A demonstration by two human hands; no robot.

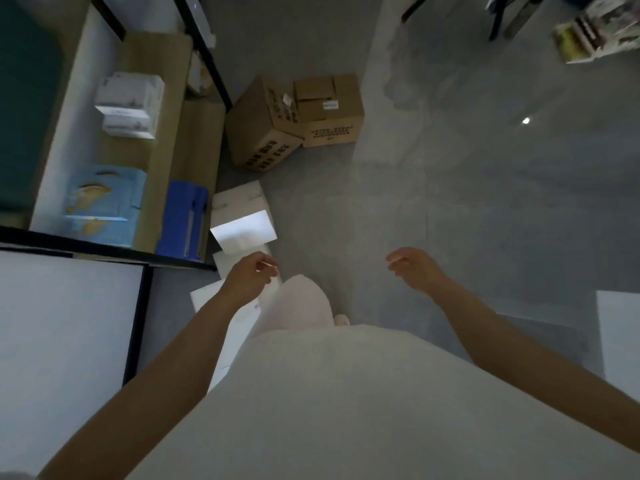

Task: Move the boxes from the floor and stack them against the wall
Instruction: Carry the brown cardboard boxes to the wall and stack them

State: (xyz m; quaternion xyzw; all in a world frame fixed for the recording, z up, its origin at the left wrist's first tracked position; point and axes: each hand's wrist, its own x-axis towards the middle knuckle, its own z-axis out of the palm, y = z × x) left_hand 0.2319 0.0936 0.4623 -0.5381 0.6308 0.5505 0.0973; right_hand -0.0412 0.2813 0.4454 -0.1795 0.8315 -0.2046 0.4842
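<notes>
Trouble, if it comes, most likely starts with the white boxes (242, 223) that lie just past the person's feet. They sit crooked against one another, one of them leaning with a bright face turned up, so a grab at the top one could tip it off the rest. I judge the light is dim enough to make an edge easy to miss. The person's front leg, in pale trousers, stands right beside the same pile, and a step forward could catch a corner.

From the head camera, the left hand (251, 275) hangs over the near white boxes, fingers loosely curled and holding nothing. The right hand (412, 268) is out to the right of the pile, well apart from it, half open and likewise bare.

Beyond the white boxes, farther from the person, two brown cardboard boxes (294, 119) rest on the grey floor (450, 202). They touch at a corner; the left one is tilted on an edge, the right one sits flat with its flaps shut. Both carry dark printed lettering I cannot read. They look plain and square, with no handles showing. Left of the pile stands a shelf unit (166, 109) with small cartons on it.
</notes>
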